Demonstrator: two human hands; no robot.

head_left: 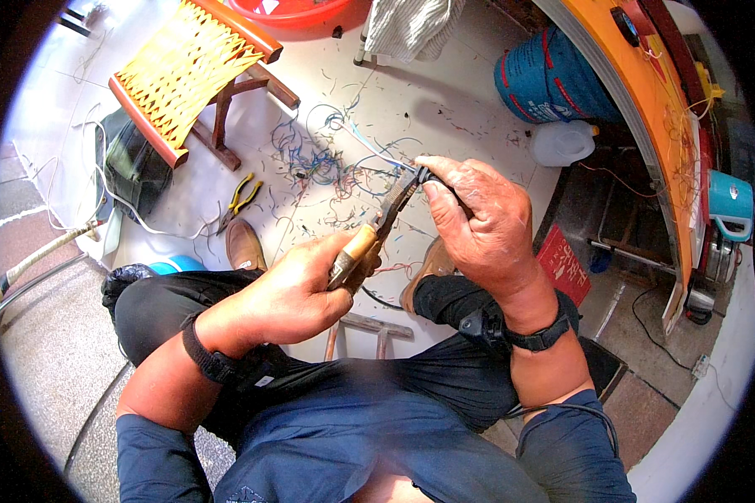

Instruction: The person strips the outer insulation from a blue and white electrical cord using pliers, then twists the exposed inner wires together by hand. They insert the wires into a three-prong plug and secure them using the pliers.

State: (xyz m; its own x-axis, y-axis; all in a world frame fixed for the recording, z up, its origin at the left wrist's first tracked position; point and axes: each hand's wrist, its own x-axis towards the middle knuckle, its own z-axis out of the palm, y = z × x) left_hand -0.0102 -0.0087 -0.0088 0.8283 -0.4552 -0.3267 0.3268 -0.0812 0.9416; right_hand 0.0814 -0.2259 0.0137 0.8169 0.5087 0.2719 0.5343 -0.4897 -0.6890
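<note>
In front of my knees, my left hand point(306, 285) is closed round a metal tool point(363, 242) with a tan handle. Its dark, narrow metal part slants up to the fingertips of my right hand point(484, 214); its exact kind is unclear. My right hand pinches a black cable point(429, 175), and part of it curves under the fingers. A white and blue wire point(371, 146) runs from the pinch to the far left, toward the floor. The tool's tip meets or lies very near the cable; the exact contact is hidden by my fingers.
Wire scraps point(310, 163) litter the pale floor, with yellow-handled pliers point(242, 199) beside my left shoe. A woven-seat stool point(189, 71) stands far left, a red basin point(289, 10) beyond. At right are a blue bucket point(554, 80), a white jug point(562, 143) and an orange bench point(646, 109).
</note>
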